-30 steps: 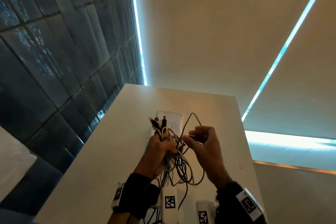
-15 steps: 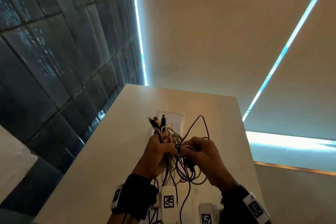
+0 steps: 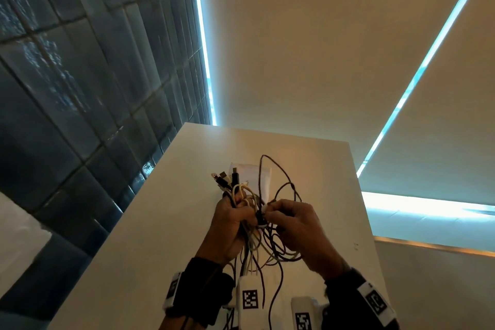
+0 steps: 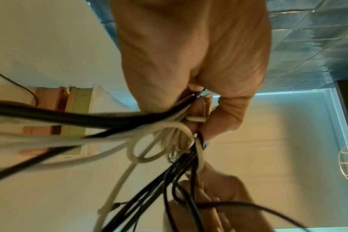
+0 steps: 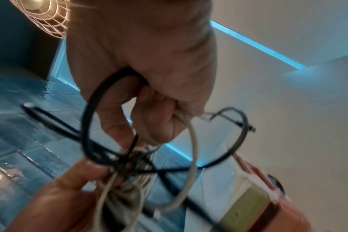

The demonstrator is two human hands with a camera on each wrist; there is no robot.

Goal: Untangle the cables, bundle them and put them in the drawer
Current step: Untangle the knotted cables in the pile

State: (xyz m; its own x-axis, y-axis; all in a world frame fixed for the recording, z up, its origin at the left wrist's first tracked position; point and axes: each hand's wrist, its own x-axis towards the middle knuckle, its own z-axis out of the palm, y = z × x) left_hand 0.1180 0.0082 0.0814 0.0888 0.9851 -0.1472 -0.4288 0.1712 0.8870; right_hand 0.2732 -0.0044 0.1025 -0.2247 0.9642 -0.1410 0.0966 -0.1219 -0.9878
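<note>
White-and-black cables (image 3: pixel 250 225) between both hands' fingers (image 3: pixel 278 207)

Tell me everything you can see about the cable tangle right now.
The cable tangle is a knot of thin black and off-white cords, held above the white tabletop. The left hand grips the gathered strands in a fist, with several connector ends fanning out above it. The right hand pinches a black cord at the knot. One dark loop arches up behind; slack strands hang below between the wrists. Still tangled, not bundled.
</note>
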